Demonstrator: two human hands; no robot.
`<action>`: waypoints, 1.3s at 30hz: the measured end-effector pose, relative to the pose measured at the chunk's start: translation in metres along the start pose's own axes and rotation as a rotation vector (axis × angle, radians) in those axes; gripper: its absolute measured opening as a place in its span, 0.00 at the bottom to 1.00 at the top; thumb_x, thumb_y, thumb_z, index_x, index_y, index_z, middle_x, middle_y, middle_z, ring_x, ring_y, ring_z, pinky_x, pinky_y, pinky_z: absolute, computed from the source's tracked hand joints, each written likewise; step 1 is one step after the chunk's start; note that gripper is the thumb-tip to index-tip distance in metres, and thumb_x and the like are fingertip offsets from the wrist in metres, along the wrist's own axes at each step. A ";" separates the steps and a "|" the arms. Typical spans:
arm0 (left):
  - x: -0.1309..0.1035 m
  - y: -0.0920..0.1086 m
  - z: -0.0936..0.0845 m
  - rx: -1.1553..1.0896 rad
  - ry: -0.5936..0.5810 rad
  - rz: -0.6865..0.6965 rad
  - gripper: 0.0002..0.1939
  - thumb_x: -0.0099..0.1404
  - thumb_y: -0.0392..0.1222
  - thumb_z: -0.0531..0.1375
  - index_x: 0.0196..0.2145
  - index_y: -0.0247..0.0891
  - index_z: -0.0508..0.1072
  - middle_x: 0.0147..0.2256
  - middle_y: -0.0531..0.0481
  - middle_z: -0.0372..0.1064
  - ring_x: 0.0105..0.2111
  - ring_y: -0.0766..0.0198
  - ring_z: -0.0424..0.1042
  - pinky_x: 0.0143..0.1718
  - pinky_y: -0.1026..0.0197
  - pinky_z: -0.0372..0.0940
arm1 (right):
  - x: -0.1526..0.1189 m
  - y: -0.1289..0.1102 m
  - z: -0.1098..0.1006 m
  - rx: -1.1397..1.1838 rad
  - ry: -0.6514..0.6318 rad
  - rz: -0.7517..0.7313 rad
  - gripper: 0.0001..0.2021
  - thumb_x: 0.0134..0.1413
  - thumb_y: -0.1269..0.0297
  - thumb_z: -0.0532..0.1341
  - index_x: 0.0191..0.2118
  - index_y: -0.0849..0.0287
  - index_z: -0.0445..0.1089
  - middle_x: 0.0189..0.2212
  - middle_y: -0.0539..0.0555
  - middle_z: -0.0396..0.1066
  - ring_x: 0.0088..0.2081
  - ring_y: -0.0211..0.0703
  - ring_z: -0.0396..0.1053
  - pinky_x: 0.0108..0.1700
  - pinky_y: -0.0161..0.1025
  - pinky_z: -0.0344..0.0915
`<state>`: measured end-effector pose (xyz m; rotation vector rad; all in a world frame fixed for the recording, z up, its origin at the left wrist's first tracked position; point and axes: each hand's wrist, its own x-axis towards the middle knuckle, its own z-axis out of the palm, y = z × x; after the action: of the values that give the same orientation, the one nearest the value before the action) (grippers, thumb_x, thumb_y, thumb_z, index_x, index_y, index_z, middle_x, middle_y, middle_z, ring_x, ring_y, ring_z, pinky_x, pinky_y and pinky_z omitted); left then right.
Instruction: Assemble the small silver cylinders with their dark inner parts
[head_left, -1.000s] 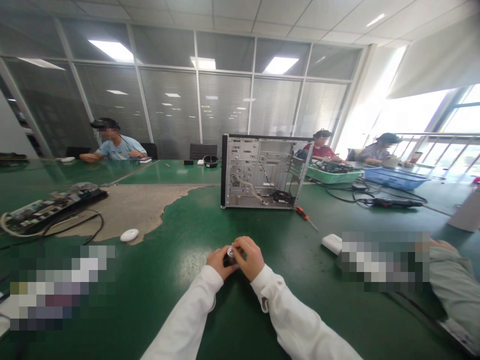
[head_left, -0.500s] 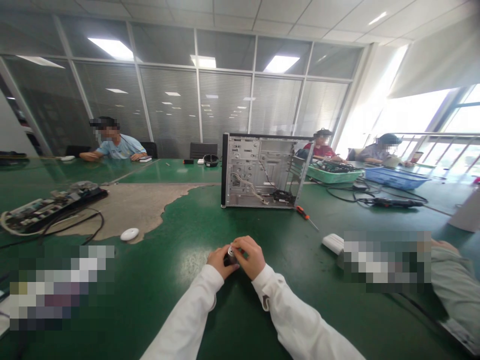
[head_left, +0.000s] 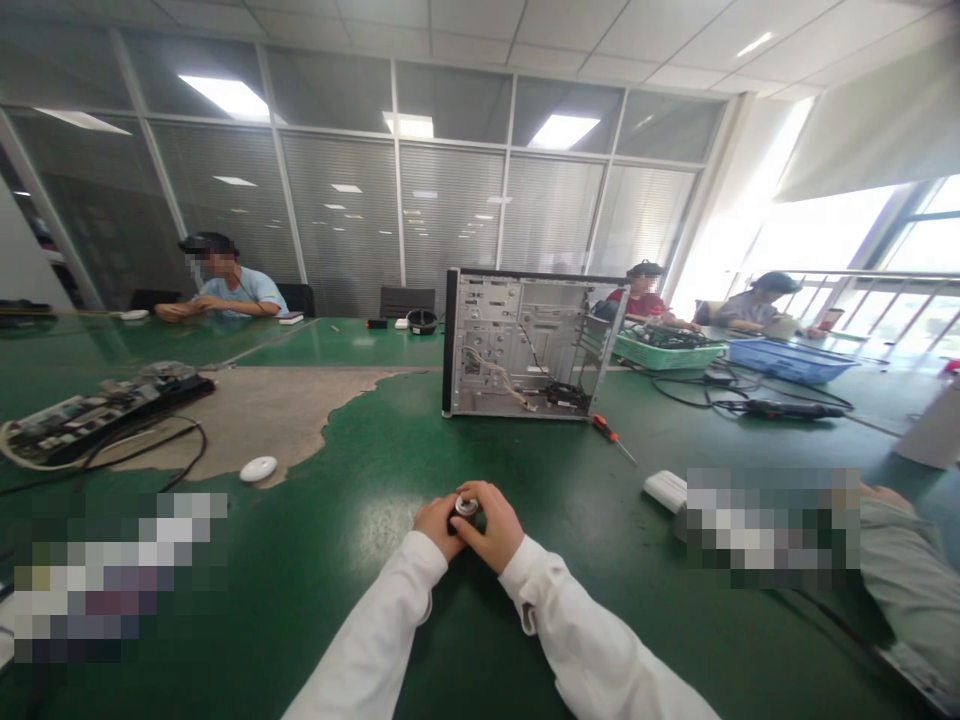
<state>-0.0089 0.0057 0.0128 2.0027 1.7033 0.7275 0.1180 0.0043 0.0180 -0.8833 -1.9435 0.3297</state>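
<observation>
Where the green table (head_left: 360,430) spreads out before us, its glossy top looks as though it would let a dropped round thing roll freely. Upon it, at about one o'clock from our hands, stands the open computer case (head_left: 525,345), with loose wires inside that could snag whatever knocked into them. Towards two o'clock sits the green basket (head_left: 667,355), heaped with dark parts, and beyond it, nearer three, the blue basket (head_left: 795,362). Our left hand (head_left: 435,526) wraps the side of a small can, fingers curled nearly closed; our right hand (head_left: 501,528) arches over the same can in a partly open curve, thumb at the near side and forefinger at the far rim. We cannot tell how hard either presses. The orange-handled screwdriver (head_left: 613,438) lies at two o'clock, beside the case, its shaft pointing back our way. Smallest of all, the silver-topped can (head_left: 466,507) sits centrally between our palms, its base hidden. If our left hand eased while the right pushed or twisted, we think the can could tip or spin loose; fingers crowding the rim could also slip on smooth metal and hide the slide from us.
</observation>
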 end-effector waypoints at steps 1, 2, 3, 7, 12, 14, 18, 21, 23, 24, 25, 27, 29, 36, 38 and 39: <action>0.001 -0.001 0.001 0.013 -0.008 0.016 0.21 0.43 0.33 0.58 0.38 0.42 0.66 0.38 0.52 0.68 0.42 0.58 0.63 0.43 0.58 0.56 | -0.002 0.002 0.002 -0.015 -0.009 0.006 0.11 0.41 0.68 0.57 0.35 0.57 0.60 0.35 0.54 0.64 0.38 0.42 0.61 0.39 0.41 0.61; 0.001 -0.003 0.002 0.030 -0.014 0.039 0.22 0.43 0.33 0.57 0.40 0.42 0.66 0.39 0.52 0.67 0.42 0.57 0.63 0.44 0.58 0.56 | -0.003 0.004 0.004 -0.034 -0.018 0.009 0.12 0.41 0.69 0.57 0.36 0.57 0.59 0.35 0.54 0.64 0.38 0.43 0.61 0.40 0.41 0.61; 0.002 -0.005 0.003 0.050 -0.010 0.058 0.23 0.43 0.32 0.57 0.41 0.41 0.65 0.40 0.51 0.66 0.43 0.57 0.62 0.44 0.58 0.56 | -0.004 0.005 0.006 -0.054 -0.026 0.010 0.13 0.41 0.69 0.56 0.37 0.56 0.59 0.36 0.55 0.64 0.39 0.43 0.61 0.41 0.42 0.61; 0.005 -0.012 0.007 0.089 0.043 0.111 0.25 0.43 0.32 0.56 0.43 0.37 0.63 0.42 0.47 0.64 0.43 0.57 0.61 0.44 0.58 0.56 | -0.008 0.008 0.012 -0.103 -0.048 -0.003 0.15 0.44 0.70 0.54 0.41 0.57 0.56 0.37 0.56 0.64 0.41 0.43 0.62 0.41 0.41 0.62; 0.004 -0.015 0.006 0.053 0.064 0.185 0.29 0.43 0.38 0.59 0.46 0.36 0.60 0.40 0.47 0.64 0.41 0.58 0.62 0.44 0.57 0.56 | -0.017 0.014 -0.003 -0.153 -0.037 0.017 0.13 0.46 0.68 0.54 0.41 0.57 0.56 0.36 0.56 0.64 0.39 0.41 0.64 0.39 0.39 0.63; 0.003 -0.015 0.005 0.035 0.065 0.184 0.29 0.43 0.41 0.60 0.46 0.36 0.60 0.39 0.47 0.65 0.41 0.58 0.62 0.44 0.57 0.57 | -0.029 0.023 -0.022 -0.220 -0.022 0.042 0.13 0.47 0.67 0.53 0.41 0.58 0.56 0.37 0.56 0.65 0.39 0.41 0.65 0.40 0.39 0.63; 0.002 -0.015 0.004 0.017 0.075 0.157 0.27 0.44 0.40 0.60 0.45 0.37 0.61 0.38 0.48 0.65 0.41 0.59 0.63 0.44 0.57 0.57 | -0.070 0.049 -0.077 -0.439 0.033 0.114 0.14 0.48 0.61 0.52 0.42 0.57 0.56 0.37 0.56 0.66 0.36 0.41 0.67 0.38 0.38 0.64; 0.003 -0.016 0.004 0.017 0.072 0.155 0.26 0.46 0.39 0.59 0.44 0.36 0.61 0.38 0.48 0.65 0.40 0.59 0.63 0.44 0.57 0.57 | -0.107 0.072 -0.122 -0.670 0.147 0.145 0.16 0.48 0.55 0.51 0.43 0.57 0.57 0.37 0.57 0.67 0.34 0.42 0.68 0.35 0.38 0.65; 0.003 -0.016 0.005 0.018 0.072 0.155 0.25 0.46 0.40 0.58 0.44 0.36 0.61 0.38 0.48 0.65 0.40 0.59 0.62 0.43 0.57 0.57 | -0.127 0.086 -0.149 -0.826 0.211 0.150 0.19 0.48 0.52 0.50 0.43 0.58 0.58 0.37 0.58 0.67 0.32 0.43 0.68 0.33 0.38 0.65; 0.003 -0.017 0.005 0.019 0.072 0.154 0.24 0.47 0.40 0.58 0.44 0.36 0.61 0.38 0.48 0.65 0.40 0.59 0.62 0.43 0.56 0.57 | -0.134 0.093 -0.160 -0.900 0.233 0.151 0.20 0.48 0.51 0.49 0.43 0.58 0.58 0.36 0.58 0.67 0.31 0.43 0.68 0.31 0.38 0.64; 0.003 -0.017 0.005 0.019 0.073 0.153 0.24 0.47 0.39 0.58 0.44 0.37 0.62 0.38 0.48 0.65 0.40 0.59 0.62 0.43 0.56 0.57 | -0.140 0.099 -0.170 -0.970 0.252 0.148 0.20 0.48 0.50 0.49 0.43 0.58 0.58 0.36 0.58 0.67 0.30 0.44 0.68 0.30 0.38 0.64; 0.003 -0.017 0.006 0.019 0.077 0.149 0.23 0.47 0.39 0.58 0.43 0.37 0.62 0.38 0.49 0.65 0.40 0.59 0.62 0.43 0.56 0.57 | -0.148 0.110 -0.186 -1.084 0.279 0.130 0.20 0.48 0.51 0.49 0.43 0.60 0.59 0.35 0.58 0.68 0.30 0.44 0.68 0.31 0.38 0.63; 0.003 -0.018 0.007 0.018 0.082 0.148 0.23 0.46 0.38 0.58 0.43 0.38 0.62 0.38 0.49 0.65 0.40 0.59 0.62 0.43 0.56 0.57 | -0.152 0.121 -0.198 -1.167 0.296 0.110 0.20 0.48 0.52 0.50 0.42 0.62 0.60 0.34 0.60 0.68 0.30 0.45 0.68 0.33 0.38 0.62; 0.003 -0.020 0.007 0.025 0.078 0.162 0.22 0.47 0.38 0.58 0.42 0.37 0.62 0.38 0.49 0.66 0.39 0.59 0.62 0.42 0.57 0.57 | -0.153 0.148 -0.218 -1.364 0.286 0.151 0.22 0.46 0.52 0.50 0.40 0.66 0.61 0.32 0.63 0.66 0.32 0.50 0.66 0.32 0.40 0.60; 0.003 -0.020 0.007 0.028 0.076 0.161 0.22 0.47 0.38 0.58 0.42 0.38 0.63 0.38 0.49 0.66 0.39 0.60 0.62 0.42 0.57 0.57 | -0.155 0.151 -0.221 -1.382 0.288 0.181 0.22 0.47 0.52 0.49 0.41 0.66 0.61 0.32 0.63 0.66 0.34 0.52 0.66 0.32 0.41 0.60; 0.003 -0.020 0.007 0.028 0.076 0.159 0.22 0.47 0.38 0.58 0.42 0.38 0.63 0.38 0.50 0.66 0.39 0.60 0.62 0.42 0.57 0.57 | -0.155 0.152 -0.222 -1.385 0.291 0.200 0.22 0.47 0.52 0.49 0.41 0.65 0.61 0.33 0.64 0.66 0.34 0.52 0.65 0.31 0.41 0.60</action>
<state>-0.0197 0.0117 -0.0041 2.1745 1.6167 0.8469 0.4195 -0.0257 -0.0516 -1.8319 -1.6279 -1.1255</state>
